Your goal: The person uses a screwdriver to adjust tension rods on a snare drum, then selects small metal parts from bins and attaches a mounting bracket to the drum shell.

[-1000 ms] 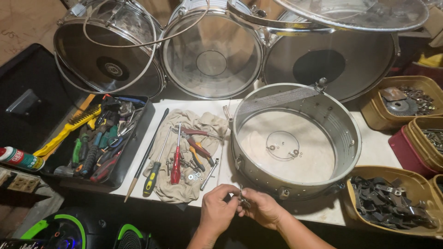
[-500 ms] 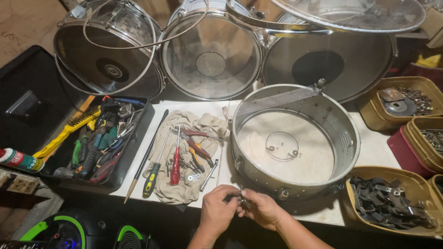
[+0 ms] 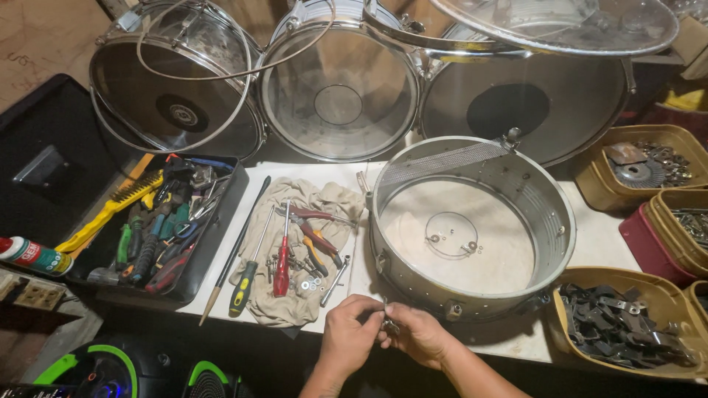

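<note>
On your left a black tool tray [image 3: 214, 221] and a cloth [image 3: 310, 206] with screwdrivers lie on the tabletop [image 3: 597, 243]. Your left hand [image 3: 350, 343] and right hand [image 3: 420, 335] meet at the near edge, both pinching a small metal part [image 3: 386, 321]. It sits just before the drum shell [image 3: 546, 214].

Behind my snare shell [image 3: 472, 228] I count three drums [image 3: 339, 88]. Left of the shell, two screwdrivers [image 3: 282, 258] lie on one rag [image 3: 295, 295]. Right of it I count four trays [image 3: 627, 324].
</note>
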